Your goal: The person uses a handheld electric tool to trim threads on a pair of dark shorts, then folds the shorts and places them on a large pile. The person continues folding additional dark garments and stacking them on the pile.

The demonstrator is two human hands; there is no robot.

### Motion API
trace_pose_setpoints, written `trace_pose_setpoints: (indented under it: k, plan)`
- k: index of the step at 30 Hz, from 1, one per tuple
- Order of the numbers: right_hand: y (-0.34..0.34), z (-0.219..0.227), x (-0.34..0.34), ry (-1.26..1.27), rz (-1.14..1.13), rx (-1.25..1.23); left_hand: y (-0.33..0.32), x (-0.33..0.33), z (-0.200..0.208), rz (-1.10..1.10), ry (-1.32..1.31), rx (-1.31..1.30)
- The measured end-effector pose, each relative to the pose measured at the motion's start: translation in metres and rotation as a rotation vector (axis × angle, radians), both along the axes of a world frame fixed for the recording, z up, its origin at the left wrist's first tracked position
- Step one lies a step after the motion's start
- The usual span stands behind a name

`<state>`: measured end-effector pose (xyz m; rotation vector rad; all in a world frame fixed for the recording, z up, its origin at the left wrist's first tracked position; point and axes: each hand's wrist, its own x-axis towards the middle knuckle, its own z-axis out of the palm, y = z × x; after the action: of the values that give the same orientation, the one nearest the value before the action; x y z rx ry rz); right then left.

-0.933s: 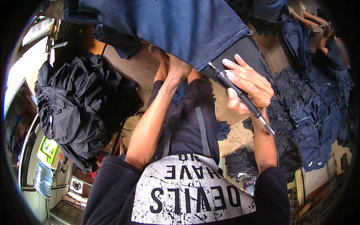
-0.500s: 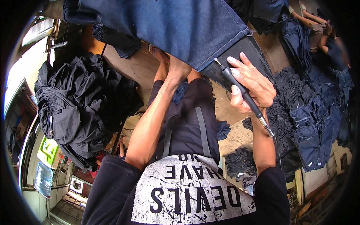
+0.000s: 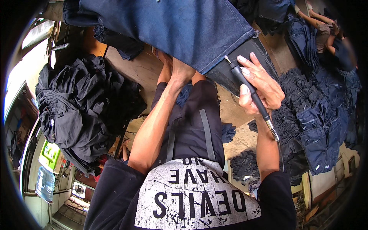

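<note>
A blue denim trouser leg [image 3: 180, 34] lies stretched over a dark flat board [image 3: 245, 57], its stitched hem running diagonally along the board. In my right hand [image 3: 264, 86] is a black pen-shaped rotary grinder [image 3: 249, 86], with fingers and thumb wrapped round its body. Its small pale grinding tip is at the hem's edge, and a spring-sleeved cable leaves its back end. My left hand [image 3: 182, 71] reaches under the near edge of the denim; its fingers are hidden beneath the cloth.
A big heap of black garments [image 3: 80, 107] stands at the left. Piles of dark jeans [image 3: 318, 122] fill the right side. Another person [image 3: 326, 34] sits at the far right. A blue-tinted water bottle [image 3: 45, 183] and a green plastic item [image 3: 50, 154] are at the lower left.
My right hand has shifted the grinder slightly right and away from me along the hem. My left hand and the denim look nearly the same.
</note>
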<state>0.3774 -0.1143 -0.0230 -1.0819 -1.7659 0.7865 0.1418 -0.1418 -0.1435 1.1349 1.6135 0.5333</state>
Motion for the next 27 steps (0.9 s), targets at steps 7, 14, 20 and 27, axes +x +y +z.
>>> trace_pose_setpoints:
  k: [7,14,20,27]
  plan:
    - [-0.002,0.001,0.003,-0.022,-0.008,-0.037,-0.002,0.0,-0.004,-0.024,0.021,0.023]
    - [-0.003,0.002,0.003,-0.024,-0.04,-0.055,-0.004,0.0,-0.009,-0.004,-0.016,0.02]
    - [-0.003,0.005,0.003,-0.044,-0.06,-0.073,0.0,0.001,-0.003,-0.003,-0.032,0.008]
    - [-0.001,0.002,0.005,-0.076,-0.069,-0.037,0.002,0.0,0.002,-0.005,-0.045,-0.019]
